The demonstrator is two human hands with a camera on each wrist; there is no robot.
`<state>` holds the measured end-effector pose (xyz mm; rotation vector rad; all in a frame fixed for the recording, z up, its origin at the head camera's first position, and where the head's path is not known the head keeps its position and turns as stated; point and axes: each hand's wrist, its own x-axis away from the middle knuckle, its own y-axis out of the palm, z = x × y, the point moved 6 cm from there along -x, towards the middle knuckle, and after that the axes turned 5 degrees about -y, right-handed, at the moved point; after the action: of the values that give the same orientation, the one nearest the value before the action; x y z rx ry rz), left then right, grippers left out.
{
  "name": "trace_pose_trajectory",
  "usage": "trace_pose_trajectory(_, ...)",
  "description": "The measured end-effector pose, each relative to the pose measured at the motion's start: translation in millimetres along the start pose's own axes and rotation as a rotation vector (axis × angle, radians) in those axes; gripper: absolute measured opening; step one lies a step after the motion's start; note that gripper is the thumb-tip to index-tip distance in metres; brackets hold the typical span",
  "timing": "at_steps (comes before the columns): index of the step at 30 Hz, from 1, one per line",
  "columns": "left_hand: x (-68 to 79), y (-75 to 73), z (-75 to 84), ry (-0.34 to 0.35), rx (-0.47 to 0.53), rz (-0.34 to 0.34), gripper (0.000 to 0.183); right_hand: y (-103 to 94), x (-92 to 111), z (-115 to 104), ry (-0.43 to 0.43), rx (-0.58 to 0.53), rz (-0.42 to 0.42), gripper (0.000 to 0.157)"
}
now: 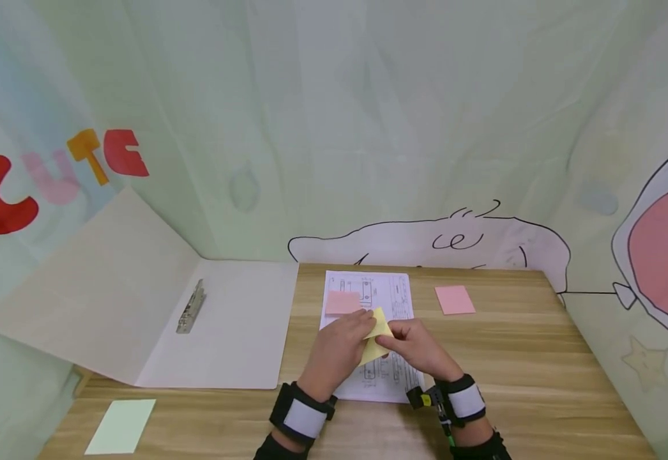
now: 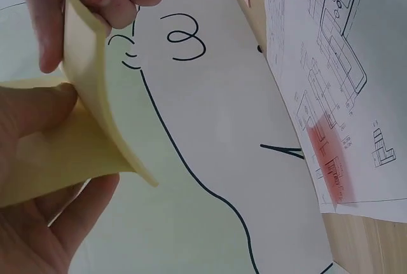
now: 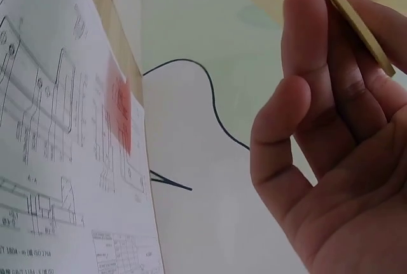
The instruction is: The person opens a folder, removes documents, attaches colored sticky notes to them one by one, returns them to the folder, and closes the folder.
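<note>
Yellow sticky notes (image 1: 380, 324): held above the printed sheet (image 1: 363, 390)
Left hand (image 1: 338, 345): pinches one side
Right hand (image 1: 420, 348): pinches the other

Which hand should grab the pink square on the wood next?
Probably the right hand: it's nearer the pink square. The left hand is farther, across the yellow paper. Both grip that paper, so the right would need to let go first.

At right, the right hand (image 3: 356, 185) is pinching a yellow pad (image 3: 356, 27) near the upper right corner. At left stands a sheet (image 3: 38, 153) with printed technical drawings and one reddish patch (image 3: 119, 112); between them is a pale backdrop (image 3: 210, 159).
</note>
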<state>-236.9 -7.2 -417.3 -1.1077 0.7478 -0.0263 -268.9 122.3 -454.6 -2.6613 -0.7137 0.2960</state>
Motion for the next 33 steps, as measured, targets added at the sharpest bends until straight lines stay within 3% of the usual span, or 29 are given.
trace_pose_trajectory(3,-0.1,0.2,0.7,-0.003,-0.015,0.022,0.025,-0.9,-3,11,-0.006,0.015,0.014,0.016)
trace_pose_trajectory(10,2.9,-4.4,-7.8,-0.113,0.083,0.065,0.025,-1.6,1,16,0.036,0.029,0.019,0.017)
trace_pose_trajectory(23,3.7,-5.9,-22.6,-0.192,0.248,0.011,0.017,-1.7,2,19,0.019,0.061,-0.017,0.022)
trace_pose_trajectory(33,2.2,-9.8,-35.5,-0.313,0.424,-0.031,0.015,-6.0,1,28,0.057,0.084,-0.024,0.016)
